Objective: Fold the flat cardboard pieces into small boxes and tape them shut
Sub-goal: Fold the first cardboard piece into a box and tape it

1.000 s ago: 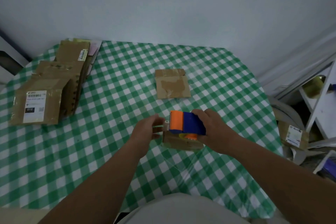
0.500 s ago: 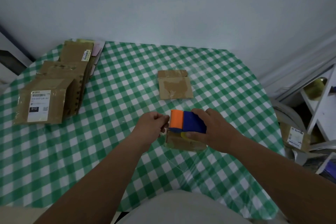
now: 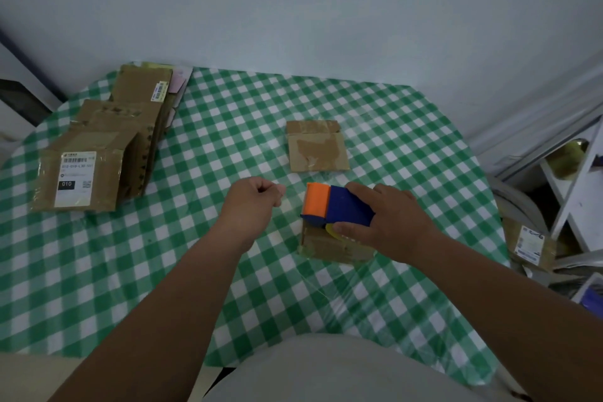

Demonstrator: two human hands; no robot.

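The right hand (image 3: pixel 388 222) grips the tape dispenser (image 3: pixel 336 207) on the small box (image 3: pixel 332 246); the left hand (image 3: pixel 253 202), fingers closed as if pinching tape, is just left of it.

Dim, flat, bluish light, soft shadows, wide-angle bending at the edges, slight overall softness.

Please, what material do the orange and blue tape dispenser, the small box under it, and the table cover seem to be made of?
Tape dispenser: probably plastic, since its orange and blue colours are solid and its surfaces smooth and matte.
Small box: brown corrugated cardboard, dull, with glossy clear tape along its edges.
Table cover: green and white check, likely vinyl or cloth under a clear plastic film; it shows shiny creases.
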